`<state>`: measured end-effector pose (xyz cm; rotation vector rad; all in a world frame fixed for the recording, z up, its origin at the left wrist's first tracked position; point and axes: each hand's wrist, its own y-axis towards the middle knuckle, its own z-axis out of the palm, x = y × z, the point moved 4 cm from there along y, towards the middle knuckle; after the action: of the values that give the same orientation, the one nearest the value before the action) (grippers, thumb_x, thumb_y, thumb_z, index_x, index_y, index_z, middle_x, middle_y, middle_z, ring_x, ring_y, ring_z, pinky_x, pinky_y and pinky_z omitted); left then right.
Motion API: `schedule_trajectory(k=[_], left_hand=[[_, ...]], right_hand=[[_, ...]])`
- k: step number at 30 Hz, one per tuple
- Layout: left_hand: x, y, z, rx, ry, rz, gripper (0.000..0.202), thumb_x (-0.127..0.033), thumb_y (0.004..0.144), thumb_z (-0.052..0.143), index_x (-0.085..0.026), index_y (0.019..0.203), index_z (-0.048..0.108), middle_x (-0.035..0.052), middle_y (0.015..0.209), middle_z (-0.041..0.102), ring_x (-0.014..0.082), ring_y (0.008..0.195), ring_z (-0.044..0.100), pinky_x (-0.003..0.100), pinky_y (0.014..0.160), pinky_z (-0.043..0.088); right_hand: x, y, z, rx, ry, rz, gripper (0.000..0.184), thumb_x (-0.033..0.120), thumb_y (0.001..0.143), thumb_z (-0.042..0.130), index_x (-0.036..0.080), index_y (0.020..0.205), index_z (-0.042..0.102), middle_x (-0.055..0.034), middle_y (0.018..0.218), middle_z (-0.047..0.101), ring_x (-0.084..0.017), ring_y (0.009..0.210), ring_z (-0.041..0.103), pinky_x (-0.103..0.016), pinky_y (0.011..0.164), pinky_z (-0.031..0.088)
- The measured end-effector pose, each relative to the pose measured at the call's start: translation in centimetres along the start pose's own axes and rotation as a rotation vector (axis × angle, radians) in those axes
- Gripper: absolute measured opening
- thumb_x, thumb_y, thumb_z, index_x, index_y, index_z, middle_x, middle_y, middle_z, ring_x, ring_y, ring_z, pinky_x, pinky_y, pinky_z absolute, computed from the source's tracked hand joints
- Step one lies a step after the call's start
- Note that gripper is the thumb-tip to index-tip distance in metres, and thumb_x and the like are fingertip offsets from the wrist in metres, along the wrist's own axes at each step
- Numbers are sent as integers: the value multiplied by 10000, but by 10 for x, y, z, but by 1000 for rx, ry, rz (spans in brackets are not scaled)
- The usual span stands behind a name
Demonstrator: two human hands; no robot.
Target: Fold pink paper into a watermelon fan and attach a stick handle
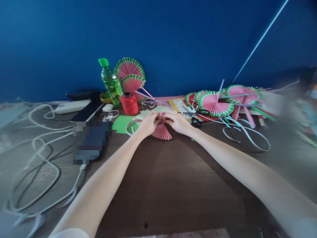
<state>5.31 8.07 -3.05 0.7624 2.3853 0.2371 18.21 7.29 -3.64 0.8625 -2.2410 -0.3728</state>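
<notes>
A pleated pink paper fan [162, 133] stands between my two hands over the dark table, its folds spreading downward toward me and a narrower part showing above. My left hand [149, 123] pinches it from the left side, fingers bent inward. From the right, my right hand [177, 122] grips the same fan near its middle with thumb and fingers together. Green paper sheets [122, 124] lie just left of my left hand. Beside my right hand rests a pair of scissors with black handles [196, 122]. My fingertips partly hide the fan's centre.
Finished pink-and-green fans [215, 104] are piled at the right, with loose paper strips [257, 142]. More fans [130, 71] lean on the blue wall behind a green-capped bottle [109, 79] and a red roll [129, 105]. A phone [91, 142] and white cables [39, 155] lie left.
</notes>
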Motion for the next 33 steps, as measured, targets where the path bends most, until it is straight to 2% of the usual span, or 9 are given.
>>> schedule_trajectory(k=[6, 9, 13, 17, 20, 23, 28, 31, 33], left_hand=[[1, 0, -5, -66, -66, -51, 77, -112, 752, 500, -153, 692, 523, 25, 751, 556, 152, 771, 531, 291, 765, 423], [4, 0, -8, -100, -44, -102, 94, -129, 775, 468, -155, 722, 541, 34, 763, 593, 155, 757, 547, 294, 749, 427], [2, -2, -5, 10, 157, -152, 233, -293, 792, 472, -160, 614, 542, 76, 735, 586, 219, 786, 551, 364, 755, 419], [-7, -4, -2, 56, 260, -155, 251, -415, 700, 577, -172, 639, 561, 92, 818, 589, 279, 901, 526, 427, 815, 396], [-12, -6, 1, 88, 177, -174, 172, -348, 688, 578, -177, 670, 557, 79, 803, 604, 255, 846, 548, 405, 781, 416], [-11, -7, 1, 87, 38, -225, 106, -257, 671, 564, -172, 726, 532, 70, 777, 621, 227, 773, 578, 368, 723, 435], [-7, -9, 2, 76, -142, -324, 311, -206, 638, 601, -163, 905, 448, 68, 817, 635, 210, 765, 602, 339, 692, 448], [-12, -10, 3, 77, -221, -312, 307, -167, 646, 598, -172, 904, 430, 45, 796, 631, 189, 750, 603, 331, 704, 453], [-19, -10, 3, 36, -271, -298, 284, -119, 651, 581, -172, 884, 428, 35, 785, 615, 169, 736, 598, 319, 710, 459]], right_hand=[[0, -4, -1, -43, -4, 4, 97, 116, 779, 501, 182, 725, 547, -28, 782, 535, -157, 774, 503, -289, 698, 401], [0, -8, -3, -101, -55, -18, 111, 119, 771, 509, 189, 831, 571, -51, 872, 562, -185, 856, 514, -322, 750, 401], [-1, -11, -2, -107, -277, -32, 223, 136, 781, 501, 204, 971, 596, -75, 1003, 581, -246, 957, 471, -393, 800, 345], [0, -11, -1, -93, -327, -34, 179, 167, 819, 466, 216, 890, 623, -62, 943, 604, -241, 928, 462, -382, 779, 321], [3, -12, -2, -97, -322, -55, 191, 153, 829, 440, 211, 819, 621, -58, 883, 605, -230, 903, 468, -369, 772, 316], [5, -12, -3, -103, -323, -72, 186, 152, 838, 431, 207, 835, 608, -57, 879, 604, -222, 898, 483, -348, 774, 332], [6, -15, -5, -137, -346, -3, 135, 194, 846, 447, 200, 880, 578, -71, 919, 597, -200, 818, 530, -297, 677, 379], [7, -17, -8, -168, -323, 67, 135, 208, 856, 432, 207, 866, 566, -67, 912, 603, -186, 766, 551, -276, 608, 382], [10, -19, -10, -203, -277, 64, 136, 207, 856, 426, 209, 859, 562, -68, 899, 604, -186, 775, 560, -276, 624, 399]])
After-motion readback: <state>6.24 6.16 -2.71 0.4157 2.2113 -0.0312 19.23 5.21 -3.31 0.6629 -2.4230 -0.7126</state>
